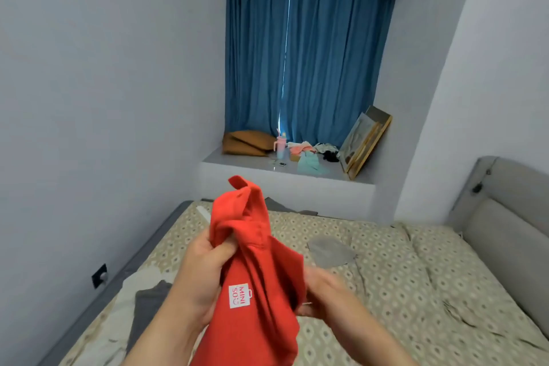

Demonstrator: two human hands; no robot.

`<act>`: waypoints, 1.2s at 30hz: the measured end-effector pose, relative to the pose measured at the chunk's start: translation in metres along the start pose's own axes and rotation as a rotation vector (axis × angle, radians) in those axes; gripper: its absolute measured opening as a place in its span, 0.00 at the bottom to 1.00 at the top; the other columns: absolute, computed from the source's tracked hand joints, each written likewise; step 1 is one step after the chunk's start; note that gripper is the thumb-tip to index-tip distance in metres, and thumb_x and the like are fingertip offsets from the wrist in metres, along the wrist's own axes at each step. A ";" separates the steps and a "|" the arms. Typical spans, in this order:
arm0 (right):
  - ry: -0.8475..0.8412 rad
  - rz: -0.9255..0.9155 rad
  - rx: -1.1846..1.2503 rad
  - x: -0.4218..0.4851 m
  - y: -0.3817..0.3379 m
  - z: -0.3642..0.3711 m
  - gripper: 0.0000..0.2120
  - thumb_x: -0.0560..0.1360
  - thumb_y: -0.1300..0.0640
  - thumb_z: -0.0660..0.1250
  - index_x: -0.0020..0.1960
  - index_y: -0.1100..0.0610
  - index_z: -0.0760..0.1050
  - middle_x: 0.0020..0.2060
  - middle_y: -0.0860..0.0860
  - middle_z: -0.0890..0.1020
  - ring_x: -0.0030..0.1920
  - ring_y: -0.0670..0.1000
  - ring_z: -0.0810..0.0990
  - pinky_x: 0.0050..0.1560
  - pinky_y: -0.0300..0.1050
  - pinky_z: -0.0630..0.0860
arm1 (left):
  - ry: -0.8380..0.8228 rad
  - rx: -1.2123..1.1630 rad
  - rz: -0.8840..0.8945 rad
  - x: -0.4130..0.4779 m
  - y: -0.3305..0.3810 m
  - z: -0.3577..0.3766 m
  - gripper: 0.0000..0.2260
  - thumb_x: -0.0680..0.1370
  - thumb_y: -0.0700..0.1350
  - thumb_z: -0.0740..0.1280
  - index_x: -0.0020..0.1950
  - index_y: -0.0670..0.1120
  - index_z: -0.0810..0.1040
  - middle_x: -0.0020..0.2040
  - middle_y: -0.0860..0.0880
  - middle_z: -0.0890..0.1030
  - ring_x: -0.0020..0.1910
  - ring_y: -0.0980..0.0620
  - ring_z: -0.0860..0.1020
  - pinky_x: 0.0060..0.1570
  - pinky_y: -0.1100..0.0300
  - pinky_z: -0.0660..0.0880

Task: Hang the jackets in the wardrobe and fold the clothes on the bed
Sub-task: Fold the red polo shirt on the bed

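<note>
Red garment: is hanging bunched above the bed, held up between both hands, its white label facing the camera.
Left hand: is gripping the upper folds, thumb pressing over the cloth.
Right hand: is touching the garment's right edge; it is blurred, so its grip cannot be told.
Bed: is carrying a dark grey garment at lower left and a pale grey cloth near the middle.

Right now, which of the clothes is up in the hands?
The red shirt with the white label: the left hand and the right hand both hold it. The dark grey garment and the light grey cloth lie on the bed.
</note>
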State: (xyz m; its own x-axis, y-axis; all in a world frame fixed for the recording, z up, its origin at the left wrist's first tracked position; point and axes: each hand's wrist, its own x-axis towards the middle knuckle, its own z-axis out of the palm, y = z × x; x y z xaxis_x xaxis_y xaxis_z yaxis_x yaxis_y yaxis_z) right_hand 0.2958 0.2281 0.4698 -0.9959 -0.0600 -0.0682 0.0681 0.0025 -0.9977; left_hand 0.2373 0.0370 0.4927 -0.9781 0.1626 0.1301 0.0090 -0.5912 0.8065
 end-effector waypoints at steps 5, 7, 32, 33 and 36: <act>-0.003 0.022 0.248 -0.019 0.004 0.014 0.18 0.70 0.57 0.76 0.59 0.56 0.81 0.44 0.52 0.84 0.41 0.49 0.83 0.40 0.49 0.82 | 0.307 0.214 0.247 -0.007 -0.009 0.038 0.05 0.74 0.40 0.72 0.41 0.50 0.83 0.37 0.45 0.83 0.38 0.47 0.78 0.41 0.50 0.77; 0.030 0.077 0.488 -0.020 -0.002 0.020 0.14 0.69 0.64 0.73 0.54 0.62 0.81 0.42 0.57 0.85 0.35 0.53 0.84 0.33 0.47 0.81 | 0.387 0.307 0.360 -0.011 -0.005 0.048 0.02 0.73 0.45 0.73 0.41 0.52 0.83 0.38 0.47 0.83 0.39 0.48 0.79 0.44 0.46 0.77; 0.130 -0.656 -0.037 -0.037 -0.227 -0.014 0.09 0.76 0.66 0.69 0.45 0.54 0.84 0.38 0.51 0.86 0.37 0.45 0.83 0.38 0.35 0.78 | -0.370 0.762 0.096 -0.027 0.060 0.095 0.16 0.76 0.28 0.67 0.57 0.45 0.79 0.40 0.60 0.85 0.41 0.65 0.82 0.38 0.71 0.76; 0.131 -0.647 -0.039 -0.038 -0.227 -0.017 0.09 0.76 0.66 0.69 0.45 0.54 0.84 0.38 0.51 0.86 0.37 0.45 0.83 0.38 0.35 0.78 | -0.293 0.614 0.043 -0.025 0.060 0.099 0.12 0.77 0.27 0.64 0.53 0.41 0.81 0.37 0.53 0.86 0.37 0.60 0.83 0.34 0.68 0.78; 0.108 -0.565 0.114 -0.036 -0.217 -0.032 0.08 0.74 0.64 0.69 0.45 0.55 0.85 0.40 0.54 0.85 0.38 0.48 0.83 0.40 0.39 0.80 | -0.234 0.175 -0.033 -0.016 0.071 0.113 0.10 0.76 0.32 0.62 0.50 0.38 0.82 0.45 0.37 0.85 0.41 0.43 0.85 0.37 0.53 0.82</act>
State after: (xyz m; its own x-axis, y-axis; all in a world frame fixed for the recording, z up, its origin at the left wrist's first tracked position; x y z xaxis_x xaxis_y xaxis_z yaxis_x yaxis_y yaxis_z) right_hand 0.3153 0.2617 0.6888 -0.8796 0.0813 0.4686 -0.4752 -0.1082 -0.8732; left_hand 0.2775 0.0816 0.6134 -0.9042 0.3690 0.2151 0.0337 -0.4402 0.8972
